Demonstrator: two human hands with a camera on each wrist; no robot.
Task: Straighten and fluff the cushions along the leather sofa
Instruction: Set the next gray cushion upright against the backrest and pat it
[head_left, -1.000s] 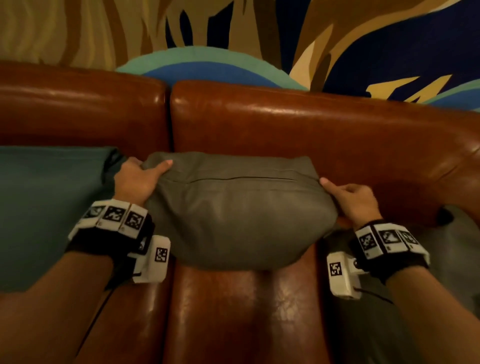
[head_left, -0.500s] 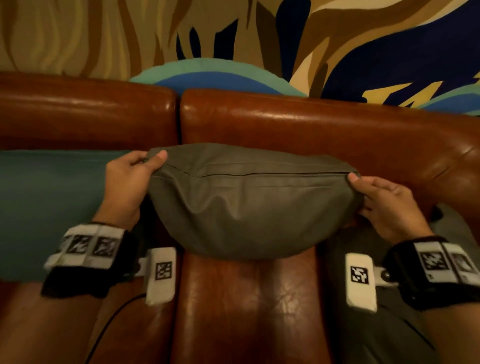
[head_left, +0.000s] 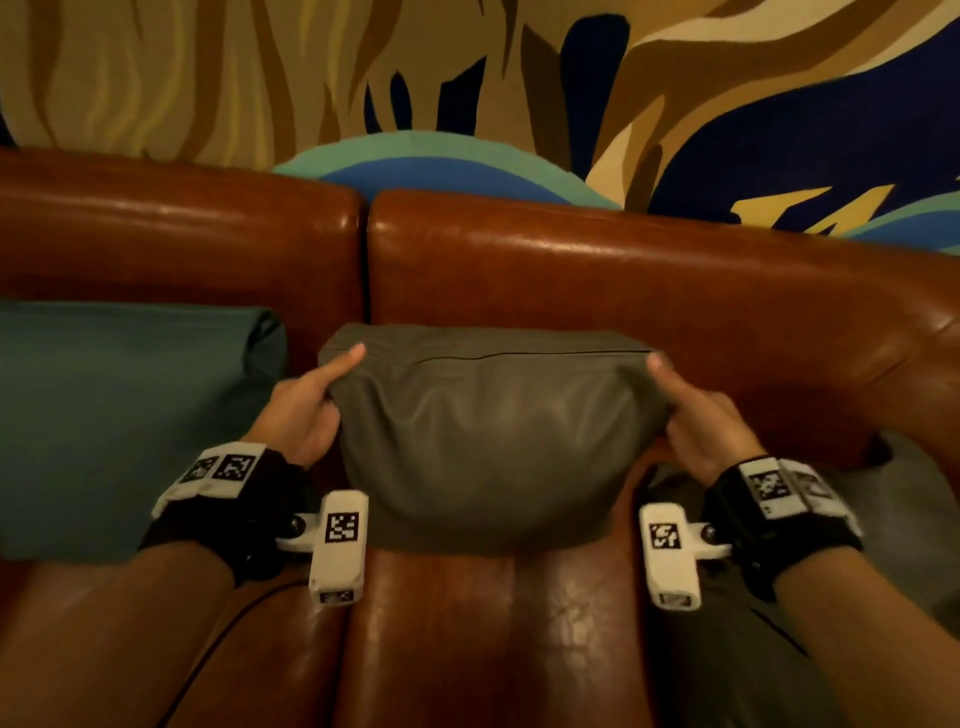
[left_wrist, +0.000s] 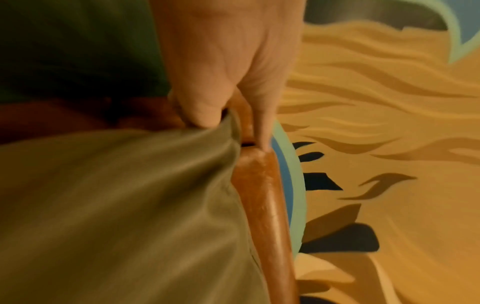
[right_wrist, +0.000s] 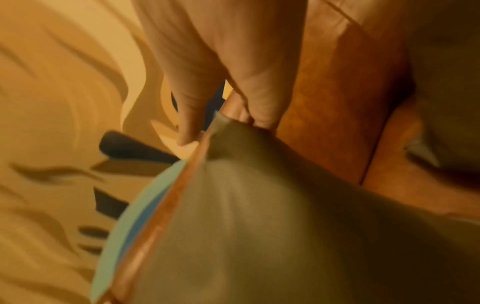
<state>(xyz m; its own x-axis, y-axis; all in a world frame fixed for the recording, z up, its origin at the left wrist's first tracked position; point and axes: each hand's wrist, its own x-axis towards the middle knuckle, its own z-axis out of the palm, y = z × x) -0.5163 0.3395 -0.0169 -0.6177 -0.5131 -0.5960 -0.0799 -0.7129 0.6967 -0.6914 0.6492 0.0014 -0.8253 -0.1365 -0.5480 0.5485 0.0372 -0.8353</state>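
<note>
- Head view has the grey cushion (head_left: 493, 441) dead centre, standing against the backrest of the brown leather sofa (head_left: 623, 291), its bottom edge down on the seat.
- Left hand (head_left: 301, 410) is clamped on the cushion's upper left corner, thumb laid along the top edge, fingers tucked behind.
- Right hand (head_left: 701, 415) mirrors it on the upper right corner, thumb tip up at the seam line, the rest of the fingers wrapped round the side.
- Cushion fabric is pulled taut between the two grips, with creases fanning down from each corner and a seam running across near the top.
- Left wrist view confirms it: thumb and fingers (left_wrist: 205, 111) pinch a bunched fold of the grey cover right at the corner, the sofa's rounded top edge just behind.
- Right wrist view is blurred, yet the pinched corner shows there too, thumb on one face and fingers on the other.
- Teal cushion (head_left: 119, 415) sits to the left, leaning on the backrest, just beside the left hand.
- Another greyish cushion (head_left: 904, 525) lies at the right, partly behind the right forearm.
- Painted mural (head_left: 467, 78) in tan, brown, blue and teal fills the wall behind the sofa.
</note>
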